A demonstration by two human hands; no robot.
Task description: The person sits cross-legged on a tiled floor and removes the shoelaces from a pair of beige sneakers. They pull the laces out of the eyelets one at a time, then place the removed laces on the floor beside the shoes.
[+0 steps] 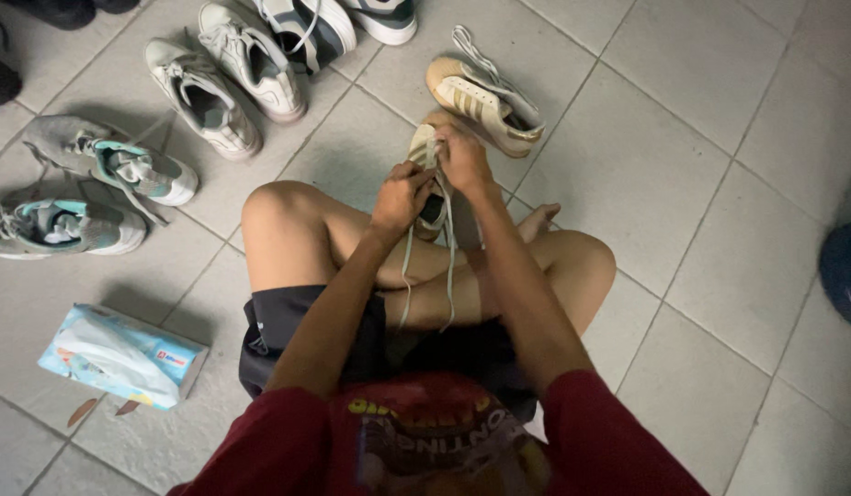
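I sit cross-legged on a tiled floor with a cream sneaker propped over my legs. My left hand grips the shoe's side near the tongue. On the top of the shoe my right hand pinches the laces. Two pale lace ends hang down over my shin. The matching cream sneaker with striped side lies on the floor just beyond, its laces loose.
A white pair of sneakers and a grey-teal pair lie at left, with more shoes at the top. A soft tissue pack rests at lower left. A dark round object sits at the right edge.
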